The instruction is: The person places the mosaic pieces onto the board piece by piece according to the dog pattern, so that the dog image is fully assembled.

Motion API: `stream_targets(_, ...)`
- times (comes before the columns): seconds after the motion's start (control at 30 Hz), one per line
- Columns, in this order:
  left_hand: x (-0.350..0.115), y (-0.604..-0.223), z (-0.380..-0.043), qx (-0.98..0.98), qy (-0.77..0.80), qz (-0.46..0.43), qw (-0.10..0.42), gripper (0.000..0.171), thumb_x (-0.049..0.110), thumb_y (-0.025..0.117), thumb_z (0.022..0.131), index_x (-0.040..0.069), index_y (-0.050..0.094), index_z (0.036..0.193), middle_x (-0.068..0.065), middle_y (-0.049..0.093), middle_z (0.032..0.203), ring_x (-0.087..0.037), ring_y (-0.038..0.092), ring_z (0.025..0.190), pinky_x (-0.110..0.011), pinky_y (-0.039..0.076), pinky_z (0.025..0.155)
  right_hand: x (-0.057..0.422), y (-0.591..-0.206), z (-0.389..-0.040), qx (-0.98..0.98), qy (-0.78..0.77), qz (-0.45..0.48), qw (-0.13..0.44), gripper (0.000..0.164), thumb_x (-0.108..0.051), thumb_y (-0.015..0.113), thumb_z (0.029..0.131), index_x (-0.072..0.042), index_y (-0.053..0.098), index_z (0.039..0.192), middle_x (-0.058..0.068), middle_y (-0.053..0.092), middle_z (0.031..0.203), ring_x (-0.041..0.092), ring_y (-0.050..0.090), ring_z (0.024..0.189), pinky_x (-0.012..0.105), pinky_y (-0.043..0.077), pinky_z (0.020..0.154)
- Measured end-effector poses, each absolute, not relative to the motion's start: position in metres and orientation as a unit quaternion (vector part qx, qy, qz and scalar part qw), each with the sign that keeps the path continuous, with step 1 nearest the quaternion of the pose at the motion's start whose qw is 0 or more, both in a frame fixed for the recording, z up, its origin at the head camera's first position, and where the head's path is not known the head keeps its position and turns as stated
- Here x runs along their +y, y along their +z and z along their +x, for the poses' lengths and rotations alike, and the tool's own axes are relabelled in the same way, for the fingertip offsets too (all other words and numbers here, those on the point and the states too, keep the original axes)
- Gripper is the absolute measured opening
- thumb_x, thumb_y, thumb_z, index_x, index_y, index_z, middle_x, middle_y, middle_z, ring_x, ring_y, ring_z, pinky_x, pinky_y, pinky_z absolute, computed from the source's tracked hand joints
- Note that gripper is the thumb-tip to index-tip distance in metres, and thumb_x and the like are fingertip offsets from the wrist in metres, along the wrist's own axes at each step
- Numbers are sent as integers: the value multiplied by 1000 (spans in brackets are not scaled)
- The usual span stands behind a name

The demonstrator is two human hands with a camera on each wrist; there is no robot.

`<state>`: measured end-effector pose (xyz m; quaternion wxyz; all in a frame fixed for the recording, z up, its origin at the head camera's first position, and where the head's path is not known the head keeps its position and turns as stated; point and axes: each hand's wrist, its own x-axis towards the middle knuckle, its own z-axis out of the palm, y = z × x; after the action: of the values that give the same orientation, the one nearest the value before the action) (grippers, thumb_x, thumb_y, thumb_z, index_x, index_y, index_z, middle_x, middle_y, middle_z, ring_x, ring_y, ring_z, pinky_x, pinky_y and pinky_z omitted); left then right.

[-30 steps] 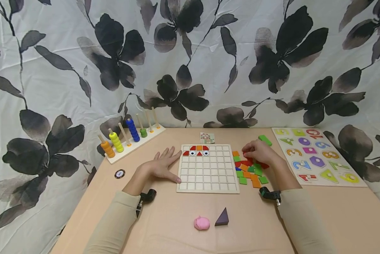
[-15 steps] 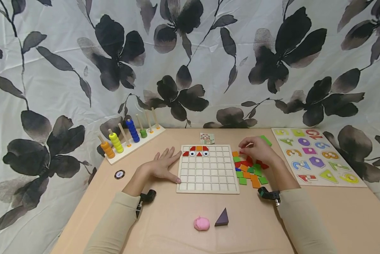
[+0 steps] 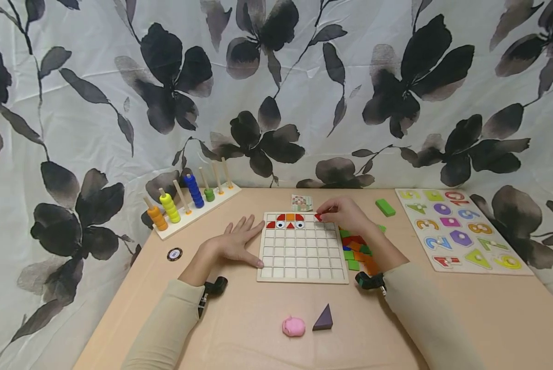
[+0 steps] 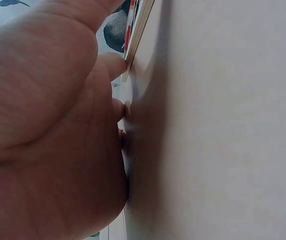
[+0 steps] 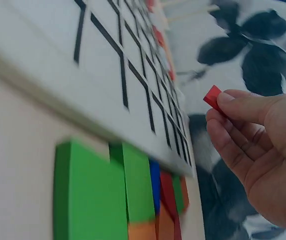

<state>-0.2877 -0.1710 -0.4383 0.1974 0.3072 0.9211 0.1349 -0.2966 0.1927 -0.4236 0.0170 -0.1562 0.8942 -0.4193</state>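
Note:
A white grid board (image 3: 302,257) lies mid-table, with several red and orange tiles (image 3: 288,217) and round eye tiles (image 3: 280,224) in its upper left squares. My left hand (image 3: 232,244) rests with spread fingers at the board's left edge, forefinger and thumb touching it. Between thumb and fingertips my right hand (image 3: 350,214) pinches a small red tile (image 5: 212,97), over the board's upper right squares. Below that hand, along the board's right side, lies a pile of green, orange, red and blue tiles (image 3: 353,255), partly hidden by my right arm.
Behind the board lies a small picture card (image 3: 301,203). A bead stacker (image 3: 197,210) stands at back left, near a round black-and-white disc (image 3: 174,254). A green block (image 3: 385,207) and number board (image 3: 461,231) are right. In front sit a pink figure (image 3: 293,326) and purple wedge (image 3: 323,318).
My right hand has moved left from the tile pile to over the board's upper right, carrying the red tile. The left hand has stayed in place.

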Motion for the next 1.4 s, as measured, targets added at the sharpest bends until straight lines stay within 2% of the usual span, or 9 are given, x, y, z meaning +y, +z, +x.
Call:
stream_targets(0.27, -170, -437, -287, 921, 138, 305, 202, 121, 77, 67, 65, 25, 7, 156, -13, -10, 160, -34, -12, 146, -61, -5, 112, 165, -428, -308, 917, -341, -202, 39, 10, -7, 71, 86, -9, 78, 94, 1, 71, 94, 19, 59, 88, 35, 50, 77)
stream_targets(0.57, -170, -436, -287, 920, 137, 305, 203, 120, 75, 68, 66, 24, 8, 156, -14, -9, 160, -35, -11, 146, -62, -4, 112, 163, -429, -307, 931, -280, -229, 47, 12, -10, 74, 84, -11, 78, 96, -1, 70, 92, 14, 60, 85, 31, 52, 75)
stream_targets(0.8, -170, -437, -287, 920, 139, 305, 202, 121, 76, 68, 65, 23, 7, 156, -14, -9, 160, -35, -11, 146, -63, -5, 112, 157, -431, -306, 944, -237, -229, 36, 10, -16, 73, 86, -12, 77, 95, -3, 70, 90, 16, 57, 83, 35, 50, 81)
stream_targets(1.07, -170, -438, -288, 921, 139, 302, 203, 121, 77, 68, 64, 25, 7, 156, -13, -10, 160, -34, -11, 146, -61, -5, 112, 151, -431, -303, 949, -241, -201, 33, 10, -21, 77, 83, -13, 77, 89, -5, 70, 83, 14, 58, 78, 31, 50, 72)
stream_targets(1.23, -171, -439, -289, 921, 139, 302, 201, 121, 77, 68, 64, 25, 8, 156, -13, -9, 160, -34, -11, 146, -61, -4, 112, 154, -430, -301, 945, -260, -192, 41, 12, -16, 76, 83, -12, 77, 94, -3, 71, 90, 14, 59, 82, 32, 51, 76)
stream_targets(1.4, -170, -438, -288, 921, 141, 300, 203, 121, 77, 68, 64, 26, 7, 156, -12, -10, 160, -33, -12, 146, -60, -5, 113, 172, -420, -291, 929, -299, -214, 32, 25, -14, 73, 85, -9, 73, 110, 3, 70, 100, 17, 57, 84, 33, 51, 75)
